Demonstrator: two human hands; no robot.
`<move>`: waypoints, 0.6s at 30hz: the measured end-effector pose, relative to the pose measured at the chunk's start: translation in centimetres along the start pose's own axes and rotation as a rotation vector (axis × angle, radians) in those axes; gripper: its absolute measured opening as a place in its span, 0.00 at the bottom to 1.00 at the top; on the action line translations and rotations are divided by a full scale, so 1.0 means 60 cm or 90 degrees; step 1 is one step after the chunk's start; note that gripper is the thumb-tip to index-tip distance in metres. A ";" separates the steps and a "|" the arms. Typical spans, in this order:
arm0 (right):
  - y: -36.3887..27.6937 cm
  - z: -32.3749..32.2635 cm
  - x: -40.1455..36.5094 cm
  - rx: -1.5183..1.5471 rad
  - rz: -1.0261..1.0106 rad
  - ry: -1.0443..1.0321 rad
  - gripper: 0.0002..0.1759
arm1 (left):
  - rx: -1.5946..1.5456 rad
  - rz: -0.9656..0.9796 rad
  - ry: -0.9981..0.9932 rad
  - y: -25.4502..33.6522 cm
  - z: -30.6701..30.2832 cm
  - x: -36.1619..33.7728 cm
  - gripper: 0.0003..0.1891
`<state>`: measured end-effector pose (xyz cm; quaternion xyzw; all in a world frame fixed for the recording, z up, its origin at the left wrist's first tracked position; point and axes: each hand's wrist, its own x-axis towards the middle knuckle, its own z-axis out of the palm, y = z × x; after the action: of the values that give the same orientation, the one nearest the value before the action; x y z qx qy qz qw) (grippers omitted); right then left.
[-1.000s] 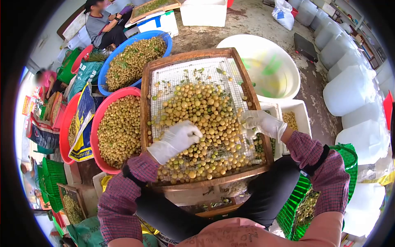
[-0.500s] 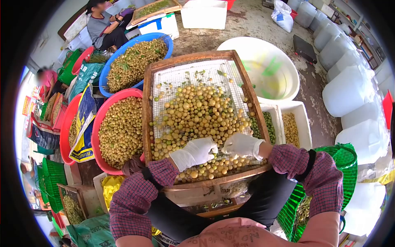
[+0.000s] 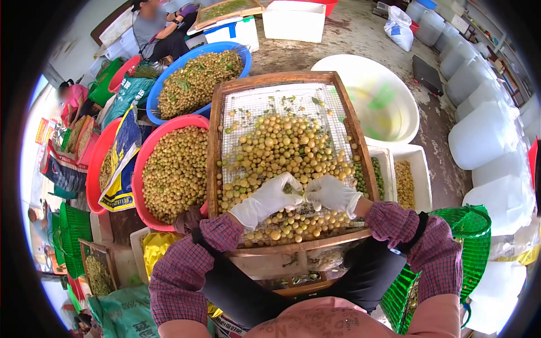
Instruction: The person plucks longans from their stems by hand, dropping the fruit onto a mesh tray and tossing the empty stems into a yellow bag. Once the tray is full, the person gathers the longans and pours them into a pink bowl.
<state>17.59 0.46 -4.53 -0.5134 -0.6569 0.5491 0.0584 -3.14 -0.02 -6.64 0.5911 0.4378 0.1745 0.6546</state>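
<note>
A wood-framed wire mesh tray (image 3: 225,101) lies in front of me, bearing a heap of round yellow-green fruits (image 3: 287,141). My left hand (image 3: 269,198), in a white glove, is closed around something greenish, partly hidden by the fingers. Close beside it, my right hand (image 3: 332,194), also gloved, has its fingertips pinched together over the lower part of the heap. The two hands' fingertips nearly meet; whatever lies between them is too small to make out. Small leaves (image 3: 287,101) are scattered at the tray's far end.
Red (image 3: 138,186) and blue tubs (image 3: 246,62) of fruit stand at the left. A white basin (image 3: 411,107) and foam boxes (image 3: 422,163) are at the right. Green baskets (image 3: 479,242) flank my legs. Two people (image 3: 160,34) sit at the far left.
My hands have come closer together, fingertips almost touching over the fruits. The whole view has shifted, so the surroundings appear slightly further right.
</note>
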 end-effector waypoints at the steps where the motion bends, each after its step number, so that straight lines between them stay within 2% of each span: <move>1: 0.004 0.004 0.004 0.032 -0.017 0.024 0.14 | -0.089 -0.027 -0.001 0.011 0.000 -0.006 0.14; 2: 0.007 0.008 0.007 0.064 -0.033 0.048 0.14 | -0.178 -0.054 -0.003 0.017 0.001 -0.008 0.14; 3: 0.009 0.013 0.011 0.122 -0.047 0.057 0.13 | -0.186 0.005 -0.003 0.016 0.003 -0.008 0.15; 6: -0.026 0.016 -0.002 0.026 -0.073 0.120 0.13 | -0.235 -0.045 -0.002 0.026 -0.001 -0.014 0.17; 9: -0.036 0.029 0.001 -0.049 -0.095 0.177 0.13 | -0.263 -0.061 0.101 0.028 0.000 -0.025 0.16; 12: -0.041 0.038 0.008 0.066 -0.081 0.189 0.13 | -0.282 -0.071 0.127 0.042 -0.009 -0.035 0.16; 13: -0.034 0.038 0.016 0.149 -0.083 0.154 0.15 | -0.266 -0.067 0.129 0.051 -0.015 -0.044 0.16; 16: -0.017 0.028 0.016 0.015 -0.040 0.126 0.16 | -0.080 -0.069 0.141 0.048 -0.054 -0.062 0.15; 17: -0.023 0.020 0.012 -0.143 0.002 0.040 0.16 | -0.088 -0.136 0.129 0.041 -0.067 -0.060 0.16; 18: -0.022 0.022 0.009 -0.167 -0.004 0.038 0.16 | 0.009 -0.198 0.142 0.034 -0.078 -0.061 0.16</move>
<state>15.68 0.18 -4.28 -0.5307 -0.7228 0.4425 0.0123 -8.21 0.63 -3.02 0.4980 0.5950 0.1327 0.6168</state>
